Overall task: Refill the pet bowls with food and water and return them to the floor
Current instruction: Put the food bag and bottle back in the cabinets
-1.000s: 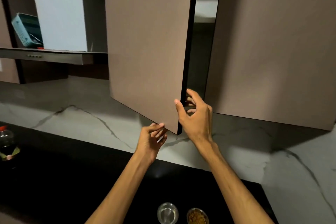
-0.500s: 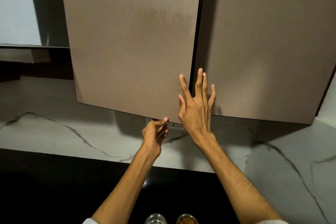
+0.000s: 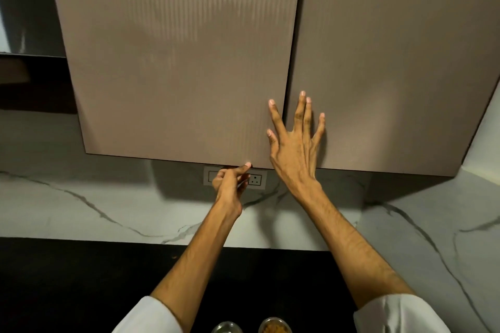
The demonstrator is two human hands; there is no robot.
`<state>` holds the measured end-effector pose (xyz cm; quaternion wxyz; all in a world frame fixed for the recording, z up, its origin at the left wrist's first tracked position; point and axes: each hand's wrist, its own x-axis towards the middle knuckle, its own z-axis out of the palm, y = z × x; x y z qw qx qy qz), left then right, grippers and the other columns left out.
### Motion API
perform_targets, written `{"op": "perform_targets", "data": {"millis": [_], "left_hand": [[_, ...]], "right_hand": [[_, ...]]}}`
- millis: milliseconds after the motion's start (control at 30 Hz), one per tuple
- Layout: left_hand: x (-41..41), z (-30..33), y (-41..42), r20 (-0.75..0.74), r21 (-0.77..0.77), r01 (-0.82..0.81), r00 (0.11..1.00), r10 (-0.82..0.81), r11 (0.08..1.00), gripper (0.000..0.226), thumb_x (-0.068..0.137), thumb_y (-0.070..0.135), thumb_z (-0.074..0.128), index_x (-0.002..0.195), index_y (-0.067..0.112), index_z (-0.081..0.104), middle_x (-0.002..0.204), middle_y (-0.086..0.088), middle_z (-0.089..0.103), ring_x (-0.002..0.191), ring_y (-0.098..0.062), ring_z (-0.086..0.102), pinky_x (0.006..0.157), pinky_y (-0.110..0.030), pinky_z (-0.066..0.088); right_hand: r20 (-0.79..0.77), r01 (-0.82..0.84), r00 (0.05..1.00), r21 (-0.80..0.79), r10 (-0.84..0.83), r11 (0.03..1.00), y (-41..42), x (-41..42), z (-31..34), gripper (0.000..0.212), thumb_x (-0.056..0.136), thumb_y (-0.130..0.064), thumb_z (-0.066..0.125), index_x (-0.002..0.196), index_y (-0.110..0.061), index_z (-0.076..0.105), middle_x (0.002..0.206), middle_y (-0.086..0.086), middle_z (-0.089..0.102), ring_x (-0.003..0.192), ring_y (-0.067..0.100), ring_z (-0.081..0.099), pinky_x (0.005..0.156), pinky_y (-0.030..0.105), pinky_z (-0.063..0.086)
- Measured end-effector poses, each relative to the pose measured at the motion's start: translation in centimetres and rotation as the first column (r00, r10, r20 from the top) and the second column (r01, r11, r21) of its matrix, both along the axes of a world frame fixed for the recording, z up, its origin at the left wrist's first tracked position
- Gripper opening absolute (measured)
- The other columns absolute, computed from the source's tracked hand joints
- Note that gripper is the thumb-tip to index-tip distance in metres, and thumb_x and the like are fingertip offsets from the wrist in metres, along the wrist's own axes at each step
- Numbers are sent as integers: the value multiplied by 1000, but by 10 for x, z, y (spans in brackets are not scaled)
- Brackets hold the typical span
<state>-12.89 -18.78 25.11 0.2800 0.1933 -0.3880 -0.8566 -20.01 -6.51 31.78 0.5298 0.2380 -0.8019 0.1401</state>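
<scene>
Two small steel pet bowls stand on the black counter at the bottom edge of the view: the left bowl (image 3: pixel 226 327) looks bare inside, the right bowl (image 3: pixel 274 326) holds brown kibble. My right hand (image 3: pixel 295 140) lies flat with fingers spread across the seam of the two brown wall cabinet doors (image 3: pixel 176 62). My left hand (image 3: pixel 231 184) is loosely curled under the left door's bottom edge, its index fingertip touching that edge. Neither hand holds anything. Both doors look shut flush.
A wall socket (image 3: pixel 254 179) sits on the marble backsplash (image 3: pixel 94 197) just behind my left hand. The black counter (image 3: pixel 67 284) runs along the bottom. A hood edge (image 3: pixel 27 54) shows at the far left.
The left cabinet door has swung from half open to shut. My right hand went from gripping its edge to pressing flat on the doors. The view shifted right.
</scene>
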Motion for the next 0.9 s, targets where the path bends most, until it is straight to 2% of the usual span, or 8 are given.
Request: {"op": "perform_targets", "data": {"millis": [100, 267, 400, 500, 633, 833, 900], "left_hand": [[-7, 0, -3, -9, -7, 8, 1000, -8, 1000, 36, 76, 4, 83, 102, 9, 59, 102, -16, 75, 78, -19, 70, 74, -30, 58], [-15, -1, -7, -31, -3, 22, 999, -22, 1000, 36, 76, 1, 82, 102, 9, 58, 91, -12, 74, 64, -14, 69, 62, -25, 55], [-20, -2, -10, -35, -19, 21, 999, -21, 1000, 31, 77, -1, 81, 86, 13, 55, 90, -11, 73, 64, -13, 68, 67, -27, 56], [-20, -1, -11, -44, -23, 26, 999, -28, 999, 29, 77, -1, 80, 91, 10, 57, 89, -10, 73, 67, -14, 68, 69, -27, 56], [-19, 0, -12, -44, -18, 42, 998, -43, 999, 36, 77, 0, 80, 105, 6, 59, 82, -7, 73, 62, -12, 68, 62, -25, 55], [-18, -1, -14, -29, -27, 80, 996, -81, 996, 33, 78, 4, 82, 100, 8, 58, 90, -9, 74, 66, -11, 69, 60, -22, 55], [-16, 0, -13, -11, -15, 96, 995, -96, 995, 29, 78, 6, 83, 96, 9, 60, 83, -6, 74, 63, -11, 69, 57, -21, 54]], "right_hand": [[15, 30, 999, 8, -30, 1000, -4, -7, 0, 66, 109, -50, 39, 166, -39, 8, 173, 23, -1, 161, 36, -1, 125, 62, -3], [26, 44, 999, -3, -44, 999, -10, -14, -1, 65, 108, -50, 42, 166, -39, 12, 173, 22, -1, 161, 35, -1, 126, 63, 0], [38, 61, 997, 7, -61, 998, -11, -17, -2, 63, 109, -49, 37, 166, -39, 11, 173, 21, -2, 161, 35, -3, 126, 63, -1], [32, 64, 997, 9, -64, 998, -11, -16, 0, 62, 110, -48, 36, 166, -38, 12, 173, 22, -1, 161, 35, -1, 125, 64, 2], [28, 90, 996, 16, -90, 996, -13, -16, -1, 63, 110, -49, 36, 166, -38, 11, 173, 22, 1, 161, 35, 1, 126, 64, 2], [61, 100, 993, 13, -101, 995, -15, -11, -2, 65, 109, -48, 41, 166, -37, 12, 173, 22, 0, 161, 35, 0, 126, 62, -1], [59, 82, 995, -10, -82, 997, -14, -7, -7, 67, 107, -47, 46, 166, -36, 16, 173, 23, 3, 161, 36, 3, 125, 60, -2]]}}
